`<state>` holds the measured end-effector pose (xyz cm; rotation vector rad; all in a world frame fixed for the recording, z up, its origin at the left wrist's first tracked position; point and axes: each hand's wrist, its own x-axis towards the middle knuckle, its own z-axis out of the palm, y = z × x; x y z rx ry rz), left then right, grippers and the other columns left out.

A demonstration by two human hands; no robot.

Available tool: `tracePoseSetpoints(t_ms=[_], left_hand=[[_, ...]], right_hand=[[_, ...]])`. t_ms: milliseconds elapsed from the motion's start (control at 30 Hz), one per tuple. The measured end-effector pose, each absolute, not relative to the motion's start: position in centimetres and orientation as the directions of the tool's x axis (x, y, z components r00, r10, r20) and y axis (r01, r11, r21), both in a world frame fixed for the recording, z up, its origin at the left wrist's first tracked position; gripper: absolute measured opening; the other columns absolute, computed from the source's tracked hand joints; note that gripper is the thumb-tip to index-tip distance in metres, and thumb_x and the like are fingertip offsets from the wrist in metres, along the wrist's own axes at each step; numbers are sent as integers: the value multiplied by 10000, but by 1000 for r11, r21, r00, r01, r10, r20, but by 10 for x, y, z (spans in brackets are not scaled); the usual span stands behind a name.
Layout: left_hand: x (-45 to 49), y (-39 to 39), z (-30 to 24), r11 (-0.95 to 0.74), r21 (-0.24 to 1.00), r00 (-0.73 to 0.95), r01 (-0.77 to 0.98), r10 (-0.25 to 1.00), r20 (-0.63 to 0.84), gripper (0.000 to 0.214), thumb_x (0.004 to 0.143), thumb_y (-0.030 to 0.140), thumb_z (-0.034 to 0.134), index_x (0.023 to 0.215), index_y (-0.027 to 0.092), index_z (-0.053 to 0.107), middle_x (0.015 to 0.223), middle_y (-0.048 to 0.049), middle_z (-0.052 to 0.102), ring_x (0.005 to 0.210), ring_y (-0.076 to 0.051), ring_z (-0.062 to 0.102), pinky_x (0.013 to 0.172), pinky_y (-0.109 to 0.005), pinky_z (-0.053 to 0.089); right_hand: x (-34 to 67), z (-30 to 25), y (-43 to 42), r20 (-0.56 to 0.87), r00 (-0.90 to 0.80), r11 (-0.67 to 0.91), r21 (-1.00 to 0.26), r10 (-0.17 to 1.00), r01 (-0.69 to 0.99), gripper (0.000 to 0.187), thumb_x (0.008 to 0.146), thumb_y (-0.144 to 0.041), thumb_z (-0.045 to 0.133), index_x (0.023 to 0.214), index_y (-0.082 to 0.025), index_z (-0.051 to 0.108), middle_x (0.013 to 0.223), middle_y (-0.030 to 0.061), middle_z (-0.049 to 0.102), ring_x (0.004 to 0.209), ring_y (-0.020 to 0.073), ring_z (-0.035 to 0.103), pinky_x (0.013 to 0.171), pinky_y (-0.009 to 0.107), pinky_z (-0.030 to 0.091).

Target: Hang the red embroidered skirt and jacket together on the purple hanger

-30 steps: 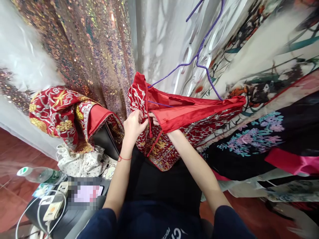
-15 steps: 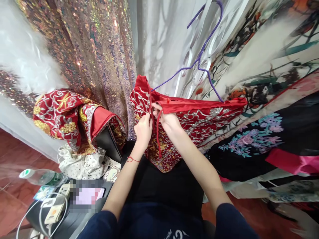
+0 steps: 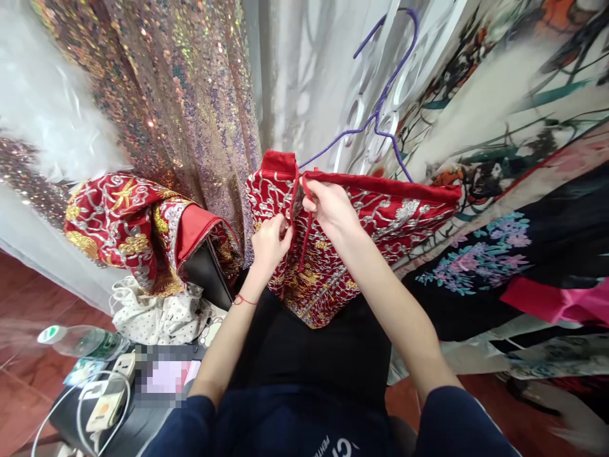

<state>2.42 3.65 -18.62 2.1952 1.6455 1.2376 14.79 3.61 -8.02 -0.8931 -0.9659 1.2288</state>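
Red embroidered garment (image 3: 323,270) held at its front opening, directly before the seated wearer of a navy shirt (image 3: 276,419). The garment hangs at the centre, silver and gold stitching outward, its plain red upper band meeting the lower arms of a purple hanger (image 3: 378,111); the pointed lower part comes down over the wearer's black-clad lap (image 3: 309,358). Left hand (image 3: 272,242): thumb and fingers narrow, pinching the red-piped edge on one side of the opening; a thin red bracelet (image 3: 245,299) circles the wrist. Right hand (image 3: 328,204): fingertips together near the upper band, gripping a red cord (image 3: 307,235) whose loose end dangles against the embroidery. Lettering: on the shirt I can read a large white C with part of another stroke, and smaller capitals that appear to begin PEHT; the remainder is cut off or too small. The bottle (image 3: 88,341), lying on its side at left, bears a green label whose words I cannot make out, and the phone (image 3: 166,377) near it shows a pinkish screen broken into blocks, illegible. Between these and the wall: a dotted white cloth (image 3: 159,311) beneath a second red embroidered piece (image 3: 126,222). Power sockets (image 3: 105,411) with a looped white cable (image 3: 127,393) occupy the near corner.
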Motion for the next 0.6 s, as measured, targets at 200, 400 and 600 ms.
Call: tracePoseSetpoints(t_ms=[200,400,600], left_hand=[[24,39,-122,-627,730,61,271,768,638,309,1019,391,413,921,188,624,875,-30,670,768,-126,587,738,-233,423],[41,32,-110,-580,757,68,299,805,590,196,971,299,531,900,161,652,821,-28,668,696,-116,561,697,-239,406],[30,31,-124,-527,775,129,349,846,517,253,951,172,515,700,170,550,628,6,569,600,-106,499,681,-238,413]], right_hand=[[156,-91,28,213,-111,178,-949,971,-261,232,788,-263,736,664,-164,566,569,-69,467,406,1,286,390,189,187],[160,-105,29,234,-139,227,-972,962,-65,245,809,-399,713,783,-178,612,570,-61,518,402,56,406,425,225,305],[163,-125,24,503,40,457,-813,863,359,77,808,-189,599,739,-198,567,794,5,624,770,129,557,800,292,467]])
